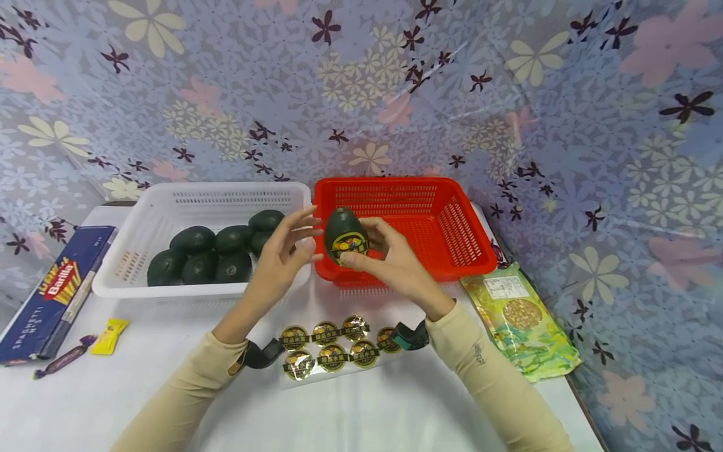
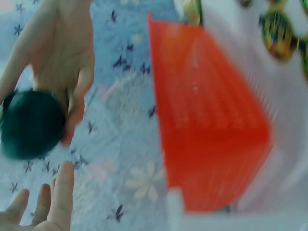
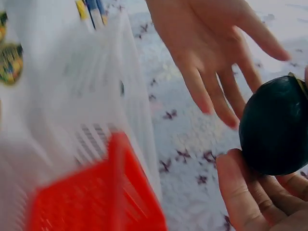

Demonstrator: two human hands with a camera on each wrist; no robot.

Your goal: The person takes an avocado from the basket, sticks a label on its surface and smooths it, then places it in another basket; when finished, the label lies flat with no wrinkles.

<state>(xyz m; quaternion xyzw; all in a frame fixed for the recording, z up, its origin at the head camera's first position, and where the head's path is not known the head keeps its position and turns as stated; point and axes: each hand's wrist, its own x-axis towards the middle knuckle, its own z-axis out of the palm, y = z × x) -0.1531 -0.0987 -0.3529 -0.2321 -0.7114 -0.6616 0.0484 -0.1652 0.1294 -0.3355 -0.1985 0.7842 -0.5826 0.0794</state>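
My right hand (image 1: 390,257) holds a dark green avocado (image 1: 341,225) above the near left part of the red basket (image 1: 415,276). A round black and gold sticker (image 1: 351,243) is on the avocado's near side, with the right thumb at its lower edge. Just left of the avocado is my left hand (image 1: 287,248), its fingers extended and nothing in them. In the right wrist view, the left hand (image 3: 207,43) reaches its fingers toward the held avocado (image 3: 274,130). The left wrist view is blurred but shows the right hand's fingers around the avocado (image 2: 33,125).
Several avocados (image 1: 199,267) lie in a white basket (image 1: 186,290) on the left. A sheet of round stickers (image 1: 332,358) is in front. Spaghetti box (image 1: 53,295), two wrapped sweets (image 1: 110,336) at left; a yellow-green packet (image 1: 522,320) at right. A flowered cloth (image 1: 361,81) rises behind.
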